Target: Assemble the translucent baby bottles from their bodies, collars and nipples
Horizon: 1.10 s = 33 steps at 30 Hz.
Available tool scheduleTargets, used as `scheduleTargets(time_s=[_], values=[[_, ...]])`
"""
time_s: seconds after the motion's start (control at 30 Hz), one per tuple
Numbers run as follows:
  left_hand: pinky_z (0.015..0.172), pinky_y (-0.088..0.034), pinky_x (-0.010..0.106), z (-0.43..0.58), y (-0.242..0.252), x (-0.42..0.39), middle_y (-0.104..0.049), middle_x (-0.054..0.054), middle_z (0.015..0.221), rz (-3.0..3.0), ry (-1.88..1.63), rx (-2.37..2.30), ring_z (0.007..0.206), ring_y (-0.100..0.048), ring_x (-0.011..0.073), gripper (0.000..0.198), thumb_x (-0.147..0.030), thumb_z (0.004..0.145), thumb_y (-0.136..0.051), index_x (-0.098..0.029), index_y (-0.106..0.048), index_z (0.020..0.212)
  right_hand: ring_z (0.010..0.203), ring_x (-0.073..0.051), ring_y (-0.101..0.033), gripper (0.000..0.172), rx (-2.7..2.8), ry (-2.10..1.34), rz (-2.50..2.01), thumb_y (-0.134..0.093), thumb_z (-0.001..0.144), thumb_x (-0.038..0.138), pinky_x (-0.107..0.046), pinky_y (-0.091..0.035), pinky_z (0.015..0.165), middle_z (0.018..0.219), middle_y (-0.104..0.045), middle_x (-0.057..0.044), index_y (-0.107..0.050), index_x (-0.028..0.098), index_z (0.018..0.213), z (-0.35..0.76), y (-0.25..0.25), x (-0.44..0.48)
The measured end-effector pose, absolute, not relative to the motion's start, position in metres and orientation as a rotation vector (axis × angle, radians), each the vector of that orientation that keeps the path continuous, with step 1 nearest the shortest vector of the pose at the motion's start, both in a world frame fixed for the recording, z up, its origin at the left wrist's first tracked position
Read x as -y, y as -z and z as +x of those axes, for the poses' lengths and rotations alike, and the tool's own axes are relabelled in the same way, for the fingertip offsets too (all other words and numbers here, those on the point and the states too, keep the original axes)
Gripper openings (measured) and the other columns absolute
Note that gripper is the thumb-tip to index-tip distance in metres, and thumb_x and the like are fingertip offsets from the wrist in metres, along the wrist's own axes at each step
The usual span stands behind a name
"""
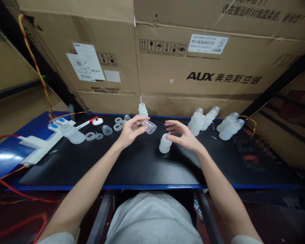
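My left hand (130,130) is closed on a clear plastic cap (149,126), held tilted a little above the black table (122,166). My right hand (182,135) hovers with its fingers spread beside a small frosted bottle (165,143) that stands upright on the table. The fingertips are at the bottle's top; I cannot tell whether they touch it. The cap is just up and left of that bottle.
Several frosted bottles (205,120) lie at the back right, more of them (230,127) further right. Rings and caps (109,128) are scattered at the back left, near a white jig (53,135) and a red-and-white pen (87,122). One bottle (142,109) stands by the cardboard boxes (193,67).
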<state>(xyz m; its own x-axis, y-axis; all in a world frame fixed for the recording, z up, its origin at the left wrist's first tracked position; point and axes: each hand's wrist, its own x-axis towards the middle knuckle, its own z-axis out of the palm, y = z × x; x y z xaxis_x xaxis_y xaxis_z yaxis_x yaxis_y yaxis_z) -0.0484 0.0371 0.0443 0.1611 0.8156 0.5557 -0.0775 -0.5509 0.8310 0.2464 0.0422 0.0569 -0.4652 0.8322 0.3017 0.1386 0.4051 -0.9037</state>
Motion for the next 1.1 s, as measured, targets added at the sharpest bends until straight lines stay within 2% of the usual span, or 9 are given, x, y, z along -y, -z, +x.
scheduleTargets(time_s=[0.07, 0.17, 0.27, 0.5, 0.7, 0.83, 1.1], values=[[0.085, -0.067, 0.039, -0.044, -0.040, -0.037, -0.079, 0.009, 0.117, 1.631, -1.539, -0.695, 0.100, -0.080, 0.0249, 0.046, -0.041, 0.089, -0.091, -0.025, -0.079, 0.130, 0.120, -0.029, -0.075, 0.079, 1.998, -1.098, -0.863, -0.099, 0.077, 0.048, -0.050, -0.061, 0.108, 0.146, -0.070, -0.012, -0.067, 0.028, 0.146, 0.250, -0.056, -0.042], [0.088, -0.068, 0.040, -0.038, -0.036, -0.035, -0.079, 0.010, 0.119, 1.599, -1.617, -0.681, 0.103, -0.081, 0.0256, 0.053, -0.042, 0.087, -0.093, -0.025, -0.075, 0.135, 0.112, -0.026, -0.074, 0.069, 2.053, -1.085, -0.866, -0.098, 0.078, 0.044, -0.047, -0.061, 0.104, 0.137, -0.073, -0.010, -0.069, 0.025, 0.137, 0.245, -0.050, -0.041], [0.091, -0.069, 0.041, -0.031, -0.036, -0.030, -0.079, 0.010, 0.119, 1.592, -1.651, -0.665, 0.105, -0.082, 0.0264, 0.051, -0.041, 0.088, -0.093, -0.025, -0.075, 0.133, 0.110, -0.025, -0.073, 0.065, 1.997, -1.105, -0.834, -0.097, 0.080, 0.045, -0.043, -0.060, 0.101, 0.125, -0.076, -0.007, -0.067, 0.025, 0.135, 0.230, -0.040, -0.037], [0.099, -0.070, 0.042, -0.023, -0.041, -0.018, -0.080, 0.010, 0.123, 1.655, -1.672, -0.659, 0.109, -0.083, 0.0260, 0.050, -0.039, 0.091, -0.091, -0.025, -0.072, 0.136, 0.110, -0.026, -0.075, 0.069, 1.922, -1.115, -0.719, -0.097, 0.082, 0.047, -0.043, -0.060, 0.101, 0.128, -0.077, -0.007, -0.064, 0.027, 0.140, 0.203, -0.020, -0.031], [0.102, -0.069, 0.041, -0.026, -0.042, -0.017, -0.081, 0.012, 0.122, 1.792, -1.561, -0.681, 0.109, -0.082, 0.0250, 0.053, -0.035, 0.090, -0.093, -0.021, -0.073, 0.137, 0.114, -0.029, -0.075, 0.091, 1.880, -1.139, -0.732, -0.099, 0.078, 0.052, -0.046, -0.062, 0.100, 0.132, -0.076, -0.010, -0.054, 0.029, 0.154, 0.201, -0.013, -0.033], [0.101, -0.068, 0.038, -0.025, -0.041, -0.017, -0.083, 0.011, 0.118, 1.851, -1.520, -0.676, 0.106, -0.082, 0.0234, 0.050, -0.032, 0.089, -0.093, -0.021, -0.075, 0.134, 0.113, -0.028, -0.075, 0.091, 1.879, -1.155, -0.707, -0.099, 0.079, 0.051, -0.045, -0.062, 0.099, 0.131, -0.075, -0.009, -0.053, 0.029, 0.155, 0.201, -0.014, -0.033], [0.102, -0.068, 0.042, -0.027, -0.039, -0.018, -0.083, 0.012, 0.118, 1.931, -1.450, -0.722, 0.107, -0.081, 0.0247, 0.047, -0.034, 0.088, -0.093, -0.020, -0.077, 0.130, 0.111, -0.028, -0.075, 0.093, 1.898, -1.121, -0.705, -0.098, 0.078, 0.056, -0.045, -0.063, 0.099, 0.126, -0.075, -0.008, -0.053, 0.029, 0.155, 0.201, -0.014, -0.033]])
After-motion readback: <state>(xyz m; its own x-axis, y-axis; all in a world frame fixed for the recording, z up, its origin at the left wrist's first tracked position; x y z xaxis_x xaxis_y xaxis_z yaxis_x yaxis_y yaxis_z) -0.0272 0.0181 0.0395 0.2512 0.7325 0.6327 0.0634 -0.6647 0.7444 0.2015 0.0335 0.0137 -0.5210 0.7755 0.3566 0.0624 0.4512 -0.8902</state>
